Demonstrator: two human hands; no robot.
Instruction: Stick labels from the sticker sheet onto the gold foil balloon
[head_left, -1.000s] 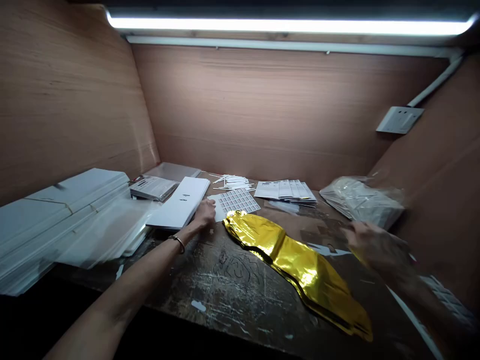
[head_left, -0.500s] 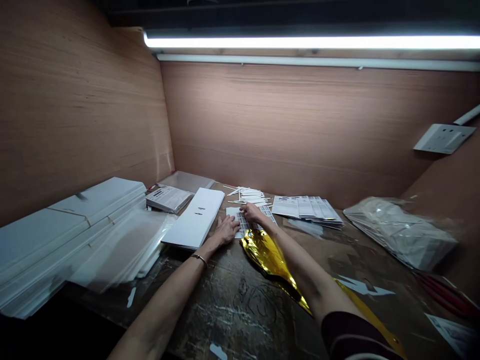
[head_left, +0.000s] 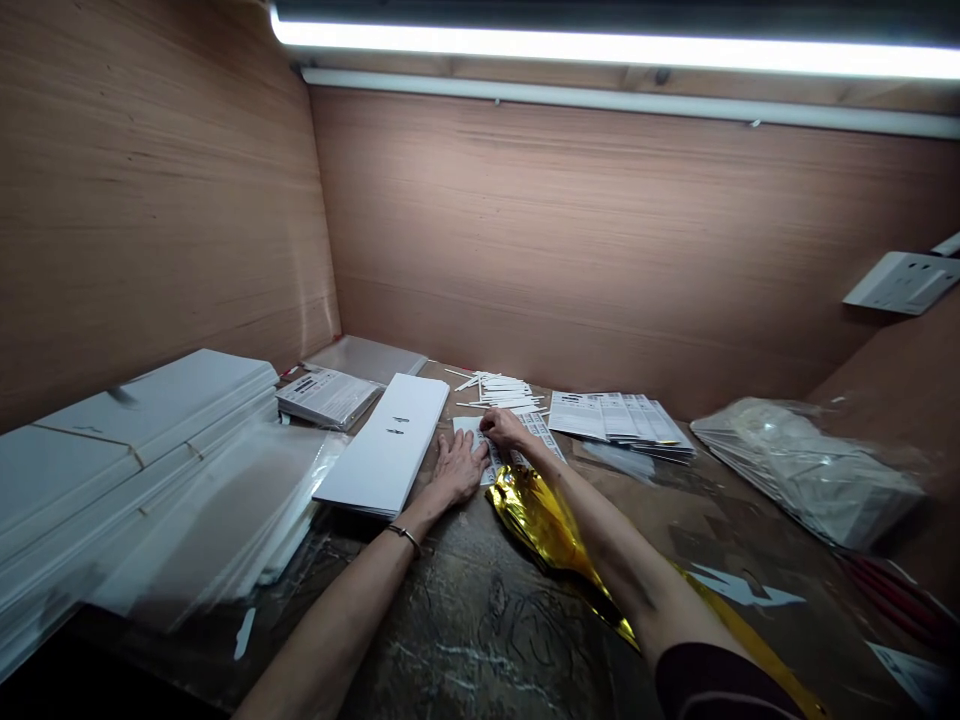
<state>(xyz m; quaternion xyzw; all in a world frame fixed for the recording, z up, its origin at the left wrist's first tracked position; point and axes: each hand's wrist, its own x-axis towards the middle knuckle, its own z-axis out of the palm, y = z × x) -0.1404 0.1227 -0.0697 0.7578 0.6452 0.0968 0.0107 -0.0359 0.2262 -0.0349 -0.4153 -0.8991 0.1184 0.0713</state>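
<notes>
A white sticker sheet [head_left: 541,432] printed with small labels lies on the dark table. My left hand [head_left: 459,468] rests flat on its left edge with the fingers spread. My right hand [head_left: 502,427] has its fingertips curled down in a pinch on the sheet's surface; what it grips is too small to see. A crumpled gold foil piece [head_left: 544,525] lies just in front of the sheet, under my right forearm.
A flat white stack [head_left: 390,442] lies left of the hands. Further left are white boards [head_left: 127,420] and clear bags [head_left: 217,520]. Paper strips [head_left: 501,389], printed sheets [head_left: 615,416], a plastic-wrapped bundle [head_left: 810,465] and a wall socket [head_left: 904,282] are behind and right.
My right hand swung in from the right side to the sticker sheet, and its arm now lies over the gold foil. My left hand has stayed at the sheet's left edge.
</notes>
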